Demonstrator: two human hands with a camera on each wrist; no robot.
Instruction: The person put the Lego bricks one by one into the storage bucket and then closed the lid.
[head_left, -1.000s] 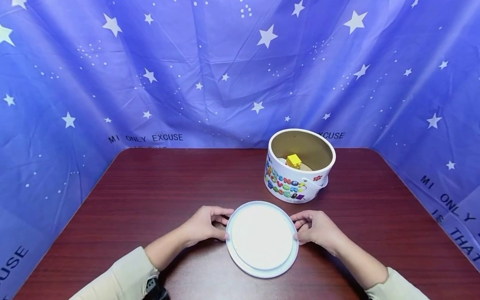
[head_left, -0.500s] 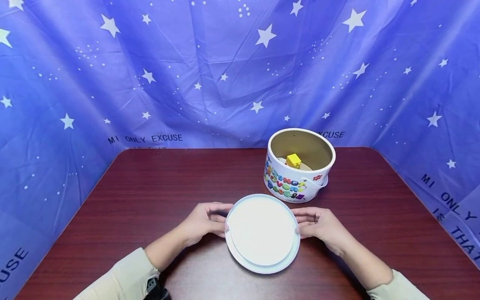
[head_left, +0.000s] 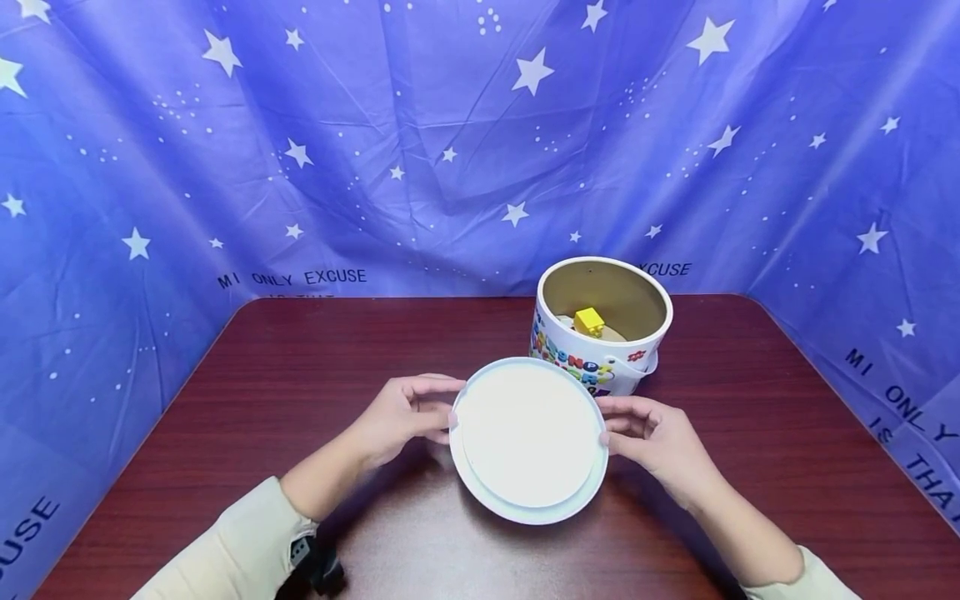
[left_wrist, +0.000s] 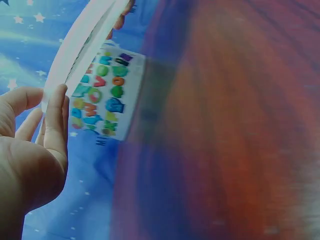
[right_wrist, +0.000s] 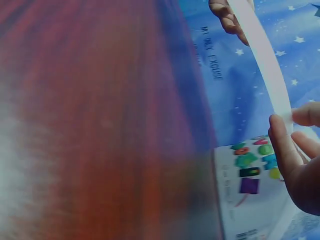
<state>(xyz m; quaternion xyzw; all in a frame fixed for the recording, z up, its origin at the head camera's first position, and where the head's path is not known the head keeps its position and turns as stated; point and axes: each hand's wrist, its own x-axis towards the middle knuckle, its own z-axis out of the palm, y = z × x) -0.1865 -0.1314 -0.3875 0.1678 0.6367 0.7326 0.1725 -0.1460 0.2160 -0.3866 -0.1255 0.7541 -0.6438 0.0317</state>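
Note:
A round white lid [head_left: 528, 437] is held up off the table between both hands. My left hand [head_left: 401, 417] pinches its left rim, thumb on the upper face and fingers below; the left wrist view shows the same grip on the lid [left_wrist: 80, 50] edge-on. On the opposite rim, my right hand [head_left: 660, 442] pinches it likewise, as the right wrist view of the lid [right_wrist: 270, 70] confirms. Just behind the lid stands a white bucket [head_left: 637, 367] with colourful printed letters, uncovered on top. Inside it lies a yellow block [head_left: 588, 322] among paler pieces that are hard to make out.
The dark red-brown wooden table [head_left: 337, 333] reaches back to a blue curtain [head_left: 420, 192] with white stars, which also closes in both sides. A thin white handle [head_left: 637, 368] hangs at the bucket's right front. Near the left cuff shows a black strap [head_left: 318, 562].
Both hands have raised the lid and carried it away from me, toward the bucket. It now covers the lower front of the bucket in the head view. The bucket has stayed put.

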